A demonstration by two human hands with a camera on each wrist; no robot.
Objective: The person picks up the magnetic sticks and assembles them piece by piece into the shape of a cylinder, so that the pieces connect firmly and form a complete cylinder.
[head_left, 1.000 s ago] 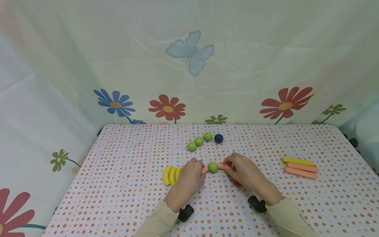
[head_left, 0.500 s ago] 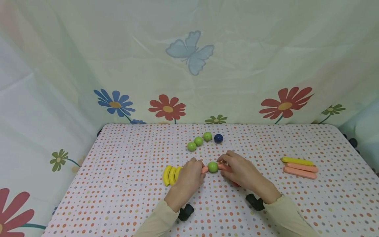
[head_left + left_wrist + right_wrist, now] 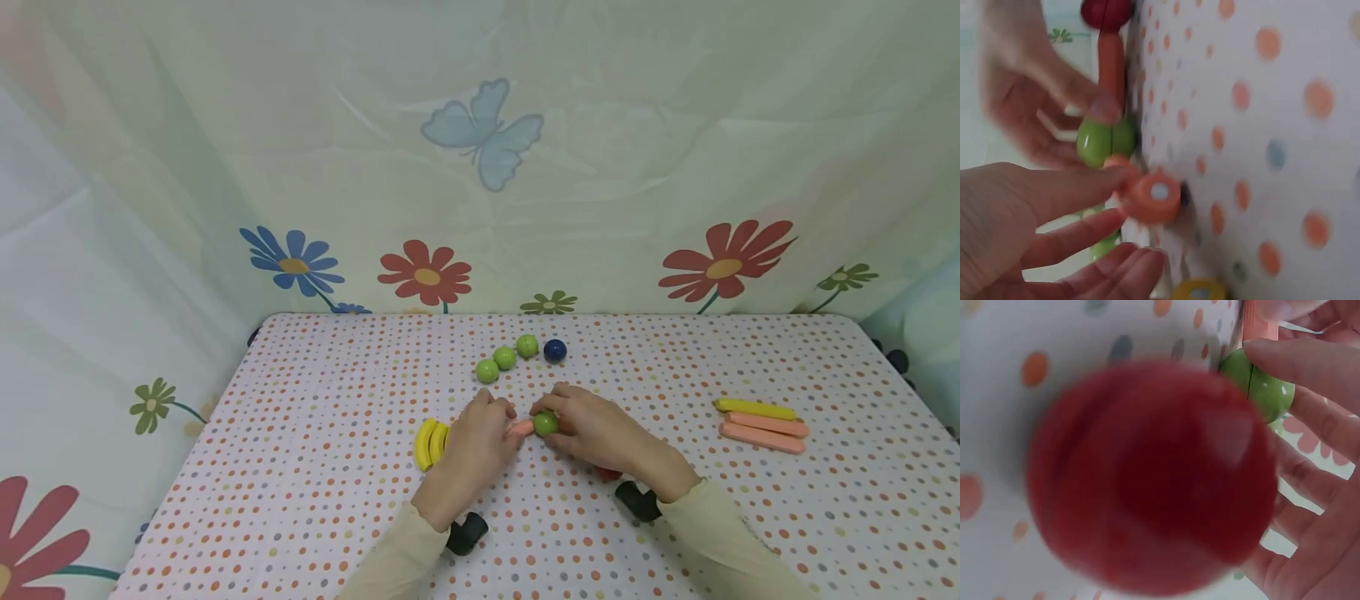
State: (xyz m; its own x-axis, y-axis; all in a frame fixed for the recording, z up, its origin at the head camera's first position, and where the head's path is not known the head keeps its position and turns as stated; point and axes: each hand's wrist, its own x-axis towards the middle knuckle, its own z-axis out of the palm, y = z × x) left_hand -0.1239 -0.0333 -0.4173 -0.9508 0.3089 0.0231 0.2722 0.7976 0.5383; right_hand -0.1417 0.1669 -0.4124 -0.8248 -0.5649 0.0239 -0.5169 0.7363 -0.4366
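Note:
In the head view my left hand (image 3: pixel 474 442) pinches a short salmon-coloured stick (image 3: pixel 521 427) between thumb and index finger. A pale metal disc shows on the stick's near end in the left wrist view. My right hand (image 3: pixel 596 427) grips a glossy green ball (image 3: pixel 545 423) at the stick's other end, thumb and fingers on either side. Beyond the ball, a second salmon stick (image 3: pixel 1110 69) runs to a dark red ball (image 3: pixel 1107 12). That red ball looms large and blurred in the right wrist view; in the head view my right hand mostly covers it.
Curved yellow pieces (image 3: pixel 427 444) lie just left of my left hand. Farther back are several green balls (image 3: pixel 505 358) and a dark blue ball (image 3: pixel 555 351). To the right, a yellow stick (image 3: pixel 754 409) lies beside two salmon sticks (image 3: pixel 762 437) on the dotted tablecloth (image 3: pixel 315 375).
My right hand has moved left along the salmon stick and now holds the green ball, which has shifted slightly right. My left hand still holds its stick and covers more of the yellow pieces.

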